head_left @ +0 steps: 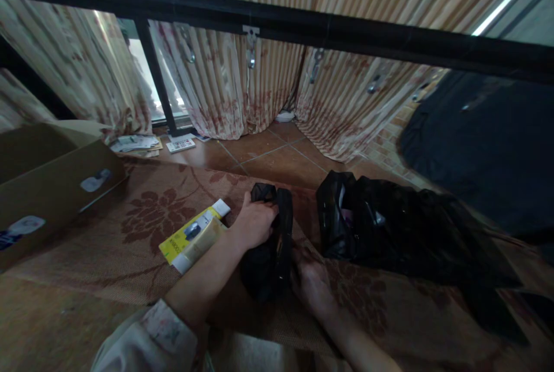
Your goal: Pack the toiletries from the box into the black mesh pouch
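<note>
A small black bag (262,271) stands in front of me on the patterned cloth. My left hand (256,222) is closed on its upper edge, the fingertips curled over toward the opening. Low on the other side, my right hand (312,280) holds the bag's right wall; its fingers are partly hidden and slightly blurred. What is inside the bag does not show. Left of it lie a flat yellow package (179,240) with a white end and, against it, a pale gold tube (203,243), close to my left forearm.
A large shiny black plastic bag (402,228) lies on the cloth (149,210) at right. An open cardboard box (64,187) stands at left. Papers (136,142) are on the tiled floor (268,156) beyond. A dark metal bar (294,23) crosses before striped curtains (216,83).
</note>
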Available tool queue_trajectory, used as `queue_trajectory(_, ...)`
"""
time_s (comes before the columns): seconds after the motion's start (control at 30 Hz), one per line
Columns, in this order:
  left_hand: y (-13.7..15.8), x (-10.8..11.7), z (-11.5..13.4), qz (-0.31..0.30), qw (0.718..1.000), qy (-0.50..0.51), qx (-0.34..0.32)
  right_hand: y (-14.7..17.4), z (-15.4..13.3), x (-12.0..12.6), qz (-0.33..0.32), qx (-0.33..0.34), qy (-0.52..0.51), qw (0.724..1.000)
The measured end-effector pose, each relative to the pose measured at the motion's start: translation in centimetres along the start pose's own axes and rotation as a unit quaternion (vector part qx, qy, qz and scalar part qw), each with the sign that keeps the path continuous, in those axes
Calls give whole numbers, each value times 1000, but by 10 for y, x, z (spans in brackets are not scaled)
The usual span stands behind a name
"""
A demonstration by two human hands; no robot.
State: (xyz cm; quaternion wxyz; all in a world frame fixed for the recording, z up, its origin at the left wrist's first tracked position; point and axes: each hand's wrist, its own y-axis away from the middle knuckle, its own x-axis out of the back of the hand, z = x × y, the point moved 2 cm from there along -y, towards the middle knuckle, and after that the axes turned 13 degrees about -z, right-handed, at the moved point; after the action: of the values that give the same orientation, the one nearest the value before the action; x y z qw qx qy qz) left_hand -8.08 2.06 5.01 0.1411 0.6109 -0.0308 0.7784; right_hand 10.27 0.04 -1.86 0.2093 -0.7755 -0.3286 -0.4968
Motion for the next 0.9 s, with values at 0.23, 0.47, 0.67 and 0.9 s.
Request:
queue_trajectory(0.23,2,11,2,7,999,35,-22,1,1,-1,5,0,2,1000)
queue_trajectory(0.47,14,37,2,72,981,153,-95,2,6,-5,13,24,15,1000)
queue_trajectory(0.67,29,49,-40,176,943,282,-32,2,2,0,16,28,17,999)
queue_trajectory(0.9,59,25,-91,-20,967,233,97,2,2,0,29,38,27,999)
